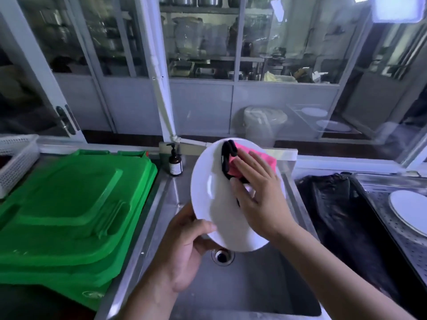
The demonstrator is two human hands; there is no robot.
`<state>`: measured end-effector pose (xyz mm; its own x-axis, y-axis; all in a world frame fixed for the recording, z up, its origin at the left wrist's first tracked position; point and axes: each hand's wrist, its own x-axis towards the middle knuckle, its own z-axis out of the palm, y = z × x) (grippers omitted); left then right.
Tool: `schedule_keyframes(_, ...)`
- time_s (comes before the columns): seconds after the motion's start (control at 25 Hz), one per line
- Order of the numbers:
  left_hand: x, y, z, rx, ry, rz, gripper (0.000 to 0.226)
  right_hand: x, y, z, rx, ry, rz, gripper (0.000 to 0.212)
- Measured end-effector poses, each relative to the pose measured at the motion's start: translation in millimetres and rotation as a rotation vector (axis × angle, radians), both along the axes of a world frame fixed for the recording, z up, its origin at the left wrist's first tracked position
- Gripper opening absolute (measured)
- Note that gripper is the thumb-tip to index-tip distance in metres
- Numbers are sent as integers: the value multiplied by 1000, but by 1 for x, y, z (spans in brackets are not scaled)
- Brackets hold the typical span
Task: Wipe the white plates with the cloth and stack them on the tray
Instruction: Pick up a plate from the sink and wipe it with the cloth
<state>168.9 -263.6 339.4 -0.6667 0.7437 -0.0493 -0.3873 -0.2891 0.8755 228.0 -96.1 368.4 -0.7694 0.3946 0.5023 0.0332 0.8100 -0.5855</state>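
I hold a white plate (212, 192) tilted above the steel sink (242, 285). My left hand (184, 245) grips its lower left rim, thumb on the face. My right hand (256, 192) presses a pink cloth with black edging (233, 158) flat against the plate's upper right part, fingers spread and straight. Another white plate (409, 209) lies on the perforated metal tray (392, 239) at the far right.
A green plastic bin lid (69, 215) fills the left counter, with a white basket (16, 158) behind it. A brown pump bottle (175, 162) stands at the sink's back edge. A black bag (342, 215) lies between sink and tray. Glass cabinets stand behind.
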Motion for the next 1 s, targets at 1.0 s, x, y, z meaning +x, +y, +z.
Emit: schedule_keyframes(1.0,-74,-44,-18,31,-99,-157,40,-48,-48,25,687,-36,319,30)
